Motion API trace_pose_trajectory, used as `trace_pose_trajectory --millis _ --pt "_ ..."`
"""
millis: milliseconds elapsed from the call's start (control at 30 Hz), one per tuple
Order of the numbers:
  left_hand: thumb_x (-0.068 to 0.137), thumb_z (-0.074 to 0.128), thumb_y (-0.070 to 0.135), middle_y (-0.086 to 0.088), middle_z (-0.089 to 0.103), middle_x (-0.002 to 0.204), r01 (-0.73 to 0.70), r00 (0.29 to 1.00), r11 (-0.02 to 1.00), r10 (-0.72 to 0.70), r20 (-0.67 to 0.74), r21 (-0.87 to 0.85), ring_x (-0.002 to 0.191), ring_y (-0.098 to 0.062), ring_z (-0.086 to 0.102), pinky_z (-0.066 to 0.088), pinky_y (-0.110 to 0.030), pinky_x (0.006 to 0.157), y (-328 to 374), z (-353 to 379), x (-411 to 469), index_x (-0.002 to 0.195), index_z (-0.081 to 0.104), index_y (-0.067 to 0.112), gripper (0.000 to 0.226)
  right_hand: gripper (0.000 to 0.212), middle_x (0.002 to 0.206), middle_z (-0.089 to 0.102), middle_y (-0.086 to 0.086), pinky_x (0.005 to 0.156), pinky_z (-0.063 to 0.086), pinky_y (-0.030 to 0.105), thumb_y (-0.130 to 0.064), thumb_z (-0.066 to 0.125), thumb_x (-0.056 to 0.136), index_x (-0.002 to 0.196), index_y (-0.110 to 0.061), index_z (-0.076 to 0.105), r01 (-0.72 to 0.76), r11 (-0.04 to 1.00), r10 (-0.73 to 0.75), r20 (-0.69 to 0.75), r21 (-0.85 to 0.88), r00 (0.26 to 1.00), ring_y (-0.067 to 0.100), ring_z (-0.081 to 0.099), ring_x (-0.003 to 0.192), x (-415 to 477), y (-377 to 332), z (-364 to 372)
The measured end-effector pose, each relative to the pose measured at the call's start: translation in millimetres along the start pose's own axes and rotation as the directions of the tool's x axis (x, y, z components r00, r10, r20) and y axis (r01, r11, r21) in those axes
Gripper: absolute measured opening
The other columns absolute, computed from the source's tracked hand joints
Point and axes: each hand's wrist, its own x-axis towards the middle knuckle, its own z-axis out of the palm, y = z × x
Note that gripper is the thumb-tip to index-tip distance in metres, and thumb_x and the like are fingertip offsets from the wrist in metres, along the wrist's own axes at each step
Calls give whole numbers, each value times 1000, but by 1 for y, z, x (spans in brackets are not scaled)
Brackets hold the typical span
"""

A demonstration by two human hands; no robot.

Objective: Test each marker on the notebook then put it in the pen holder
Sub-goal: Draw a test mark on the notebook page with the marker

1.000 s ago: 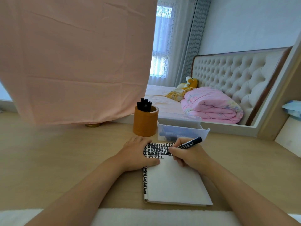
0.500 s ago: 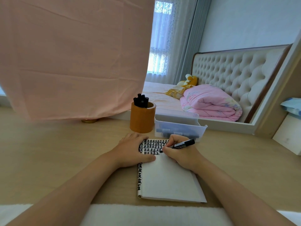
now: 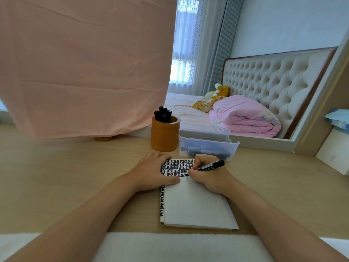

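Note:
An open notebook [image 3: 194, 203] lies on the wooden desk, its upper part filled with rows of black marks. My right hand [image 3: 209, 176] grips a black marker [image 3: 209, 166], tip down on the page just under the black marks. My left hand [image 3: 154, 172] lies flat on the notebook's left edge and holds it down. Behind the notebook stands a brown round pen holder [image 3: 164, 136] with several black markers [image 3: 162, 114] sticking out of it. To its right is a clear plastic tray [image 3: 206, 146] with more markers lying inside.
A pink cloth [image 3: 85, 63] hangs over the back left of the desk [image 3: 56, 176], with a small gold disc [image 3: 103, 138] under its hem. A white box [image 3: 334, 154] sits at the far right. A white cloth covers the front edge.
The marker tip has shifted slightly left along the row of marks. My left hand stays pressed on the notebook. The view has dipped a little.

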Motion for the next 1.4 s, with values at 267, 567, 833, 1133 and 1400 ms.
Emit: trace_pose_trajectory --millis 267,567,833,1133,1400 --pt "78 60 72 6 35 147 5 1000 1000 -5 10 -7 132 -13 29 29 -35 106 1 -1 0 150 31 34 86 20 69 66 -2 54 45 15 -11 74 83 67 -17 62 -17 1000 17 -33 2 999 5 57 62 2 1 1" --pt "78 61 71 7 36 145 6 1000 1000 -6 4 -5 131 -12 30 30 -34 105 2 -1 -2 150 31 33 86 12 80 70 -1 60 50 16 -16 74 85 76 -14 67 1 1000 -1 40 9 999 12 65 76 0 -1 -2" --pt "78 61 71 7 35 148 10 1000 1000 -10 9 -1 132 -12 30 29 -34 105 2 -1 -2 150 30 34 86 17 74 68 -2 56 47 17 -14 75 82 69 -19 64 -3 1000 3 52 -1 999 10 62 68 2 0 -3" --pt "81 58 71 7 32 150 5 1000 1000 -5 21 -7 135 -12 27 29 -37 109 2 -1 -2 151 28 34 85 18 58 63 -6 50 43 21 -15 70 89 74 -18 62 -96 981 100 -17 169 995 5 53 49 0 1 -6" --pt "100 49 36 6 48 143 34 986 958 -79 -148 -283 127 -10 45 37 -28 104 -8 -12 -1 145 43 29 46 7 63 68 8 39 41 20 -11 64 95 98 -10 69 -43 934 77 -82 355 994 12 52 40 5 -17 -16"
